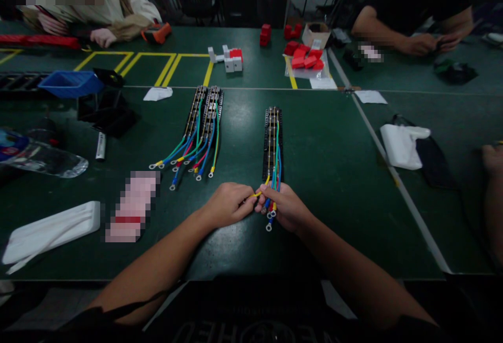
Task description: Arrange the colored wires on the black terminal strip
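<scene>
A long black terminal strip [272,138] lies in front of me, with coloured wires running down it towards my hands. My left hand [231,204] pinches the yellow wire [257,194] near its end, at the left of the bundle. Around the other wires close the fingers of my right hand [288,206], its thumb by the yellow wire. Ring lugs [269,227] on blue and yellow sleeves stick out below that hand. Two similar strips [204,115] lie side by side to the left, their lugged wires [192,162] fanned towards me.
A water bottle [43,157], a blue bin [71,84] and a white power bank [53,233] are at left. Red parts [306,59] and white blocks [231,61] lie further back. White packaging [404,145] is at right. Co-workers sit across the table.
</scene>
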`<state>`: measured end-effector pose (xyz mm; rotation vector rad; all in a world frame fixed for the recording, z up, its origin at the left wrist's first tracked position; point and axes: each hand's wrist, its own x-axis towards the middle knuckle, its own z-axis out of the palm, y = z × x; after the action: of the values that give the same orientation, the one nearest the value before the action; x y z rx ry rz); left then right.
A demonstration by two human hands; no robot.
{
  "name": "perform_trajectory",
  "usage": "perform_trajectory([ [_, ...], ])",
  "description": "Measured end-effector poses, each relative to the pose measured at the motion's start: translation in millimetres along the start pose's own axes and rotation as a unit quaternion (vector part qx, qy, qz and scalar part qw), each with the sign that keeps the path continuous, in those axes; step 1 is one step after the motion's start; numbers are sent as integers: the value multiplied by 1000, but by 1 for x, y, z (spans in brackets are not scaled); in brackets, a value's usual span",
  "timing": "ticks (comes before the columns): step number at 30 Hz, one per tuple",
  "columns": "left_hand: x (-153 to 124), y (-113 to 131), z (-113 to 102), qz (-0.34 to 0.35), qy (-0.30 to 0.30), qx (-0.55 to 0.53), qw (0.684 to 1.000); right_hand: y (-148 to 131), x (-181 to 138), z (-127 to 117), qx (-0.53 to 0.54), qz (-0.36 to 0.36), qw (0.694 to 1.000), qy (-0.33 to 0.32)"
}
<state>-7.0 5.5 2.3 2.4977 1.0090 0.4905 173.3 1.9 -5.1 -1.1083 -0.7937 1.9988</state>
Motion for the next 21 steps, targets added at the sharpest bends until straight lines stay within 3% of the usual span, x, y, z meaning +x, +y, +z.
perform_trajectory([
  [7, 0, 1, 0, 5, 10, 22, 1000, 0, -1, 2, -11, 12, 999, 36],
  [21, -1, 1, 1, 10, 9, 54, 998, 1, -1, 2, -23, 4, 999, 45],
])
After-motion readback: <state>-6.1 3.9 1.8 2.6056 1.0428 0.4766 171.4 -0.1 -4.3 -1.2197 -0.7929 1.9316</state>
